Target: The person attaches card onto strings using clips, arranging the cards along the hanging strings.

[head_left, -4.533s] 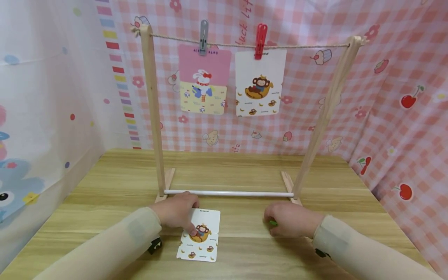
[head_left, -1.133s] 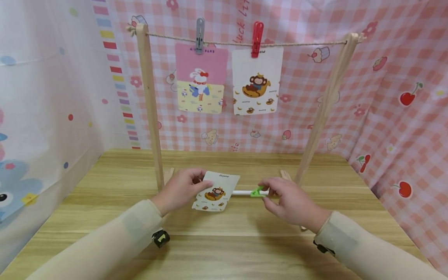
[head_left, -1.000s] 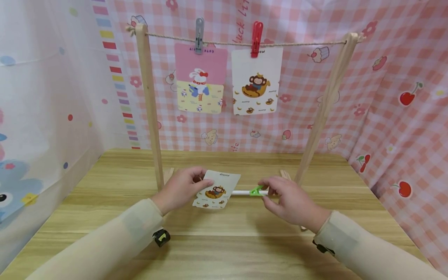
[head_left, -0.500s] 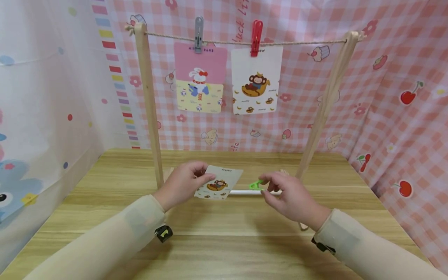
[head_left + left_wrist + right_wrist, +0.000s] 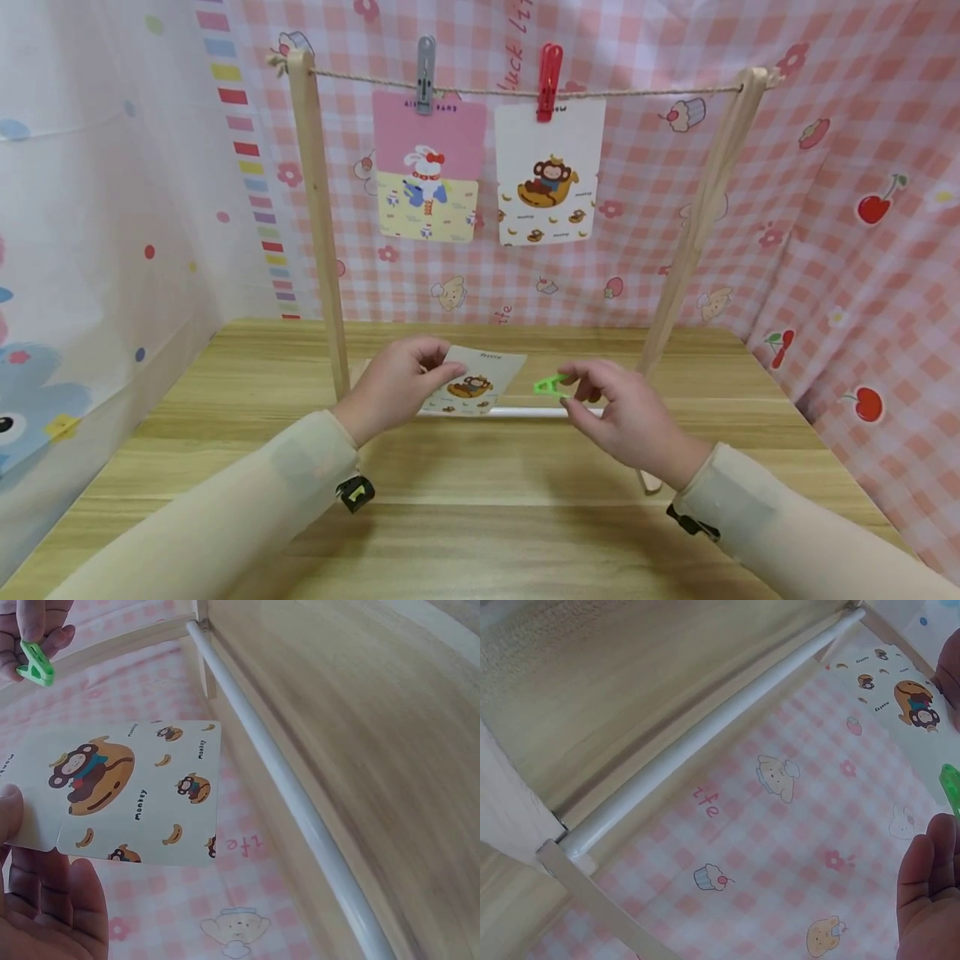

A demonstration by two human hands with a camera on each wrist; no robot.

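Observation:
My left hand pinches a white monkey card by its left edge, thumb on the printed face. The card is tilted above the table, in front of the white rod. To its right, my right hand pinches a green clothespin between thumb and fingertips, apart from the card. In the left wrist view, the card shows a monkey on a banana, with the green clothespin at upper left. The right wrist view cuts off most of the clothespin at its right edge.
A wooden frame with two posts carries a string. A grey clothespin holds a pink and yellow card there; a red clothespin holds another monkey card. A white rod joins the posts low down.
The card has been lifted off the table by my left hand. My right hand has risen with the green clothespin. Both hands have kept rising slightly over the last second.

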